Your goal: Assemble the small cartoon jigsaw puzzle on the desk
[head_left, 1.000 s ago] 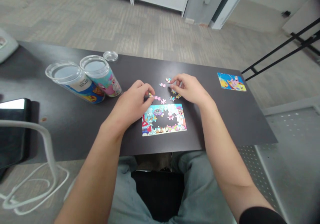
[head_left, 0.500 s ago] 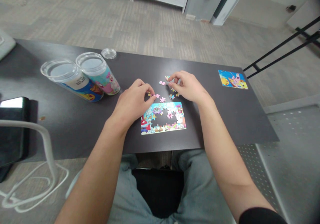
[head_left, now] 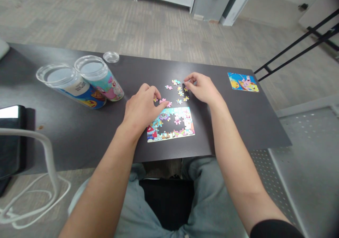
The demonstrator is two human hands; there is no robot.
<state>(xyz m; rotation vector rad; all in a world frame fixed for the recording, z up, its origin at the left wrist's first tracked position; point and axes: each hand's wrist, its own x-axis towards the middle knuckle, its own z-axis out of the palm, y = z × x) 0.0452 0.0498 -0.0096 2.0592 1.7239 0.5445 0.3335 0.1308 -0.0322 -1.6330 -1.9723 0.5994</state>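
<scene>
A partly assembled cartoon jigsaw puzzle (head_left: 171, 124) lies near the front edge of the dark table (head_left: 66, 132). Several loose puzzle pieces (head_left: 177, 89) are scattered just behind it. My left hand (head_left: 143, 107) rests at the puzzle's upper left corner, fingers curled, fingertips touching a pink loose piece (head_left: 163, 100). My right hand (head_left: 202, 88) sits to the right of the loose pieces, thumb and forefinger pinched together at a small piece.
Two clear cylindrical tubs with cartoon labels (head_left: 79, 82) lie on their sides at the left, a clear round lid (head_left: 111, 57) behind them. A finished small puzzle (head_left: 243, 82) lies at the table's far right. A phone (head_left: 10, 139) and white chair arm (head_left: 39, 142) are at the left.
My right hand has shifted slightly right, uncovering more loose pieces. My left hand has slid a little toward the puzzle. The camera view drifted a little.
</scene>
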